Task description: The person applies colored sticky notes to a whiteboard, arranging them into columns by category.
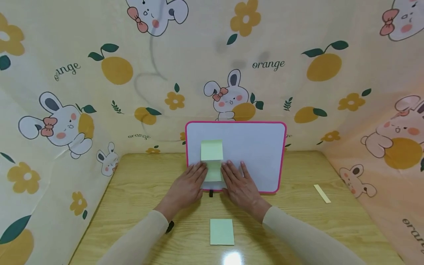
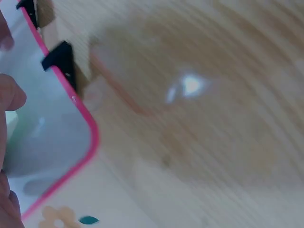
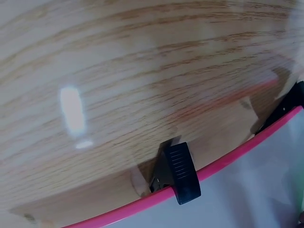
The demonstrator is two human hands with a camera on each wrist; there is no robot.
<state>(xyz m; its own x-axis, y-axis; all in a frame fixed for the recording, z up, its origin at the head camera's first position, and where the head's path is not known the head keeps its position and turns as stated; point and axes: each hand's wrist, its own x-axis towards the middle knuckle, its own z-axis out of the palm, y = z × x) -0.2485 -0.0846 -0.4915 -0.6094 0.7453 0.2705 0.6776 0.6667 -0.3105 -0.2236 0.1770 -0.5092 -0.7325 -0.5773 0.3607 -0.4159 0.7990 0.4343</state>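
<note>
A whiteboard (image 1: 255,158) with a pink rim stands upright at the back of the table. Two pale green sticky notes are on its left half: an upper note (image 1: 212,150) and, directly below, a lower note (image 1: 213,172). My left hand (image 1: 184,188) lies with straight fingers against the left side of the lower note. From the other side, my right hand (image 1: 243,187) rests its extended fingers at that note's right edge. In the left wrist view only a few fingertips (image 2: 12,95) show at the edge. The right wrist view barely catches the right hand.
Black clips (image 2: 64,61) grip the board's lower rim, one (image 3: 185,173) close in the right wrist view. Another green note (image 1: 222,232) lies on the wooden table (image 1: 139,206) in front. A pale strip (image 1: 322,194) lies right, a small black object (image 1: 170,227) by the left sleeve.
</note>
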